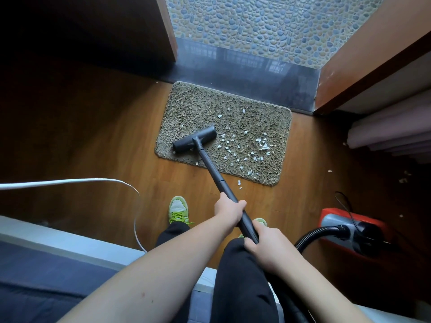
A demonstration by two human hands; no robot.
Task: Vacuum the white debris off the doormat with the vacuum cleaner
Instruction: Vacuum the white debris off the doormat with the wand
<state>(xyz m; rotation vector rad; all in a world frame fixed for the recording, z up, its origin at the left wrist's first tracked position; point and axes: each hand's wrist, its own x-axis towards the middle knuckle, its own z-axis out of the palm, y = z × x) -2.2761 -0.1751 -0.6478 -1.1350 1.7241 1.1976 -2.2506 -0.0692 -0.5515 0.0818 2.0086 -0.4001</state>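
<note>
Left hand [229, 209]: fingers and thumb wrapped fully round the black wand [215, 170], at the higher grip point, further along the tube. Forearm extends from the lower left of the scene toward the centre.

Right hand [263, 244]: fingers curled tight round the near end of the wand, just behind the left hand. Forearm enters from the lower right. The two hands are near each other on the tube but apart.

The wand runs diagonally, far and to the left, down to the dark nozzle [194, 139]. The nozzle rests flat on the left half of the mat [186, 106], set at an angle to the mat's edges.

Debris [264, 145]: white scraps scattered over the right half of the mat, to the right of the nozzle; a few lie on the wood floor [93, 136] just off the near edge.

A ribbed black hose [312, 236] curves right to the red vacuum body [335, 217] at the near right.
</note>
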